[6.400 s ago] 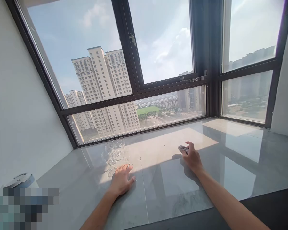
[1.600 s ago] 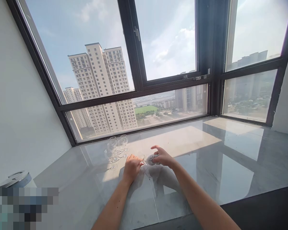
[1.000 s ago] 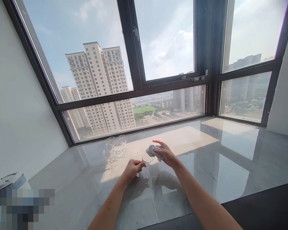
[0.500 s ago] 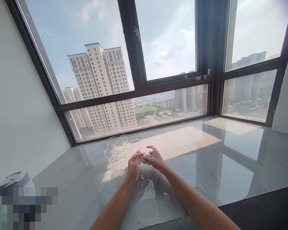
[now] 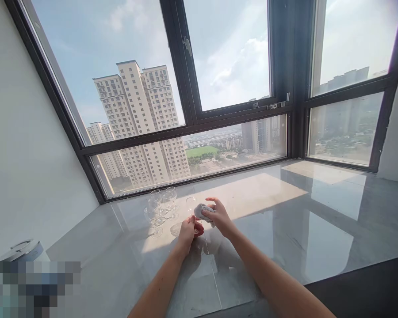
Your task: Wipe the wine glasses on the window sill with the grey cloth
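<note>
A clear stemmed glass [image 5: 190, 204] is pinched by the left hand [image 5: 187, 233], its bowl beyond the grip, toward the glossy grey sill's [image 5: 109, 249] window edge. A grey-white cloth [image 5: 202, 212] is clasped by the right hand [image 5: 219, 217].

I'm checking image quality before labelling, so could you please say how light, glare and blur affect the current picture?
Head view: sunlight bleaches a patch of the glossy sill, which mirrors the window; head view: the glass in the left hand shows only faint outlines; head view: the right hand looks fairly sharp, but pixel blocks mask the lower left corner.
</note>
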`<move>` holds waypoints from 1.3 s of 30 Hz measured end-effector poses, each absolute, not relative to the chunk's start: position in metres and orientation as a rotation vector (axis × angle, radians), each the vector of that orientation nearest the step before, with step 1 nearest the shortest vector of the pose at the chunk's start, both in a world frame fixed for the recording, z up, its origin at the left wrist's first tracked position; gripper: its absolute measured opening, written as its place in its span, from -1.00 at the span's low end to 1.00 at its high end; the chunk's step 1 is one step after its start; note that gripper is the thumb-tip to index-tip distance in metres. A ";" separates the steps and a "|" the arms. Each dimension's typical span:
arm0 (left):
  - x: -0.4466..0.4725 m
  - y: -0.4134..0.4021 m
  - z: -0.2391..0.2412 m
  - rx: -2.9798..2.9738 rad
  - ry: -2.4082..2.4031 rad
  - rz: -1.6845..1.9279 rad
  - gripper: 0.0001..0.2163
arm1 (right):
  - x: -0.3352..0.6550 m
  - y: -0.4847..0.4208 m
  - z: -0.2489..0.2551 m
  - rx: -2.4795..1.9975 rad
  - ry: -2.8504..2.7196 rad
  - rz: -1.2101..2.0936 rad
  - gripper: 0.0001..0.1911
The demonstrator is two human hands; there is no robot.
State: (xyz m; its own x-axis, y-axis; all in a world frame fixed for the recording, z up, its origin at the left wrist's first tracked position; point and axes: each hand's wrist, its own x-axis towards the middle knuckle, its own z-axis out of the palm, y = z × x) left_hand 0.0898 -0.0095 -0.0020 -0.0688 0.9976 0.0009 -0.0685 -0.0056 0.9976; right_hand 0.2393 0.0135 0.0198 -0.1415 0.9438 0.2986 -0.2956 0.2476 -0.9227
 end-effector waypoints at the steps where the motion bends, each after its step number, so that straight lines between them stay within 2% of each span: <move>1: 0.091 -0.009 -0.002 1.207 1.251 1.249 -0.52 | 0.240 0.014 0.021 -0.714 -1.209 1.181 -0.43; 5: 0.092 -0.009 -0.002 1.446 1.396 1.132 -0.47 | 0.245 0.019 0.025 -0.703 -1.084 0.985 -0.46; 12: 0.086 -0.017 0.002 1.737 1.354 1.081 -0.58 | 0.254 0.029 0.021 -0.881 -1.015 0.702 -0.52; 17: 0.082 -0.019 0.001 1.753 1.322 1.057 -0.56 | 0.263 0.039 0.018 -0.928 -1.051 0.962 -0.48; 21: 0.069 -0.024 0.008 1.993 1.438 0.962 -0.58 | 0.279 0.038 0.021 -0.936 -1.229 1.150 -0.50; 24: 0.059 -0.027 0.015 2.221 1.496 0.906 -0.61 | 0.290 0.032 0.025 -0.846 -1.405 1.339 -0.52; 27: 0.056 -0.026 0.019 2.258 1.483 0.930 -0.62 | 0.294 0.031 0.026 -0.668 -1.330 1.488 -0.48; 30: 0.061 -0.023 0.018 2.177 1.432 1.037 -0.60 | 0.290 0.036 0.024 -0.600 -1.078 1.468 -0.43; 33: 0.068 -0.021 0.015 2.126 1.324 1.036 -0.58 | 0.285 0.042 0.020 -0.704 -0.935 1.310 -0.39; 36: 0.073 -0.021 0.012 2.060 1.272 1.086 -0.55 | 0.277 0.043 0.016 -0.784 -0.978 1.213 -0.39; 39: 0.074 -0.019 0.011 2.016 1.378 1.303 -0.52 | 0.269 0.039 0.013 -0.835 -1.107 1.264 -0.43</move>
State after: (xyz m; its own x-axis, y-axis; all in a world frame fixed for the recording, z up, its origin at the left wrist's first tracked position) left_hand 0.0740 -0.0193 0.0109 0.0934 0.8723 0.4800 0.5284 -0.4520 0.7187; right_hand 0.2692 0.0394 0.0126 -0.0429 0.9840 0.1727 -0.3014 0.1521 -0.9413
